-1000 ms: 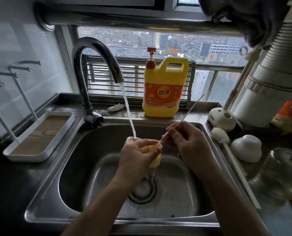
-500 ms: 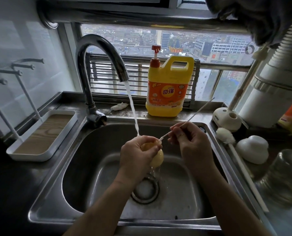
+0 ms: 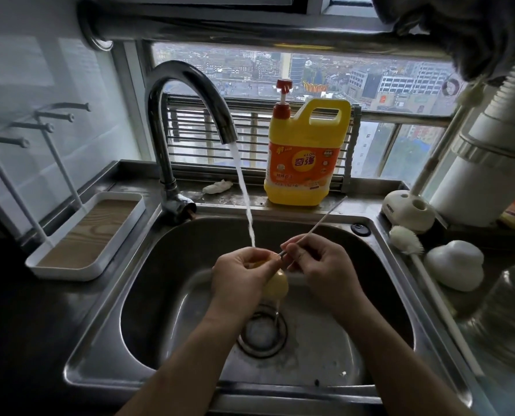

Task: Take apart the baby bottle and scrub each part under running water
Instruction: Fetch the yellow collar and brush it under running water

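Head view: below the tap [image 3: 190, 85], over the sink [image 3: 160, 271], the left grip [image 3: 241, 277] curls round a yellow bottle part [image 3: 277, 286], which its fingers mostly hide. The right grip [image 3: 319, 265] pinches a thin brush [image 3: 320, 222] whose tip is out of sight. Since half a second ago, the right grip has drawn closer to the left.

The left forearm [image 3: 187, 358] and the right forearm [image 3: 397, 352] were bare; both entered from the lower edge and converged toward the centre. The left hand [image 3: 238, 279] was held back-up; its fingers and thumb were curled round a yellow bottle part [image 3: 277, 286]. The right hand [image 3: 320, 265] sat just beside the left; its thumb and fingers were curled, pinching a thin brush rod [image 3: 320, 220] that angled up and away to the right.
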